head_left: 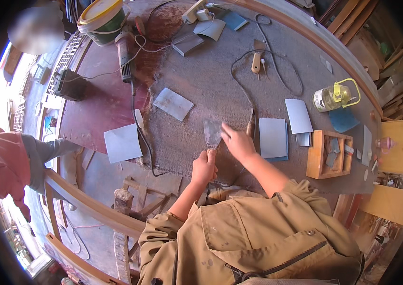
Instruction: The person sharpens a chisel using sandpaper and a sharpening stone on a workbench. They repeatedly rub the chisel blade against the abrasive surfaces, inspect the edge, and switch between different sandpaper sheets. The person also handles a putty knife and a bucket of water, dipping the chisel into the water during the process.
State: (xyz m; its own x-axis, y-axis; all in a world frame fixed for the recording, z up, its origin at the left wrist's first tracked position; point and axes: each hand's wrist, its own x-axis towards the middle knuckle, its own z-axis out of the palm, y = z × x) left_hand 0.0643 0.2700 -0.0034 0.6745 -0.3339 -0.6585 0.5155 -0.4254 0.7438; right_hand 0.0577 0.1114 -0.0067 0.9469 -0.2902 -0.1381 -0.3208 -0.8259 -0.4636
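My left hand (204,168) is closed round the handle of a putty knife, its thumb up near the base of the blade. The wide grey metal blade (211,133) points away from me over the dusty worktable (206,85). At the blade's right edge, my right hand (237,142) has its thumb and forefinger on the metal, slightly blurred. Just beyond that hand lies a slim corded tool with a wooden handle (249,128), partly hidden by it. Another scraper with a pale wooden handle (256,62) rests farther back.
Sandpaper sheets (273,137) lie at both sides. A wooden box (313,159) with scraps and a yellow-lidded bottle (327,98) stand right. Left are a corded power tool (124,59), a bucket (104,21) and wooden frame (92,204). Another person (9,164) is far left. Cables cross the tabletop.
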